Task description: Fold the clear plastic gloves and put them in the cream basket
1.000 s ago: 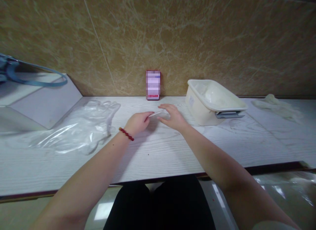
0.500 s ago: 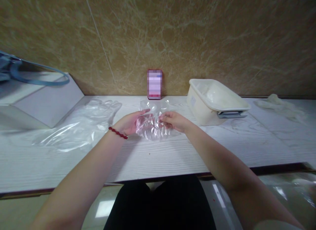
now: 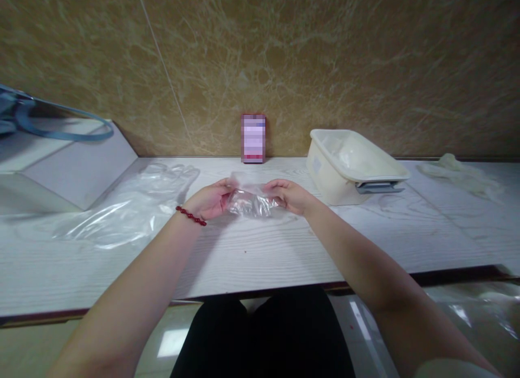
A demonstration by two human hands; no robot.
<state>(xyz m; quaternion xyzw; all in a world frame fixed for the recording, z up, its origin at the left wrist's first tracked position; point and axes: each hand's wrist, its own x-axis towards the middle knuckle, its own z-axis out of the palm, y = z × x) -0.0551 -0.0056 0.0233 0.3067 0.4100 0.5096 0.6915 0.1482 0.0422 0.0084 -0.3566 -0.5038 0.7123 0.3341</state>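
A small clear plastic bag (image 3: pixel 249 202) is stretched between my two hands just above the white wooden table (image 3: pixel 284 248). My left hand (image 3: pixel 209 199), with a red bead bracelet at the wrist, pinches the bag's left edge. My right hand (image 3: pixel 290 195) grips its right edge with the fingers curled. The bag looks crumpled and folded low between them.
A heap of clear plastic gloves or bags (image 3: pixel 130 210) lies to the left. A cream plastic tub (image 3: pixel 349 167) stands at the right, a small pink box (image 3: pixel 253 138) against the marble wall, a white box (image 3: pixel 60 167) with a blue strap at far left, and crumpled plastic (image 3: pixel 459 175) at far right.
My hands picked the flat bag up from the table, spread it open half a second ago, and have now drawn it lower and flatter between them.
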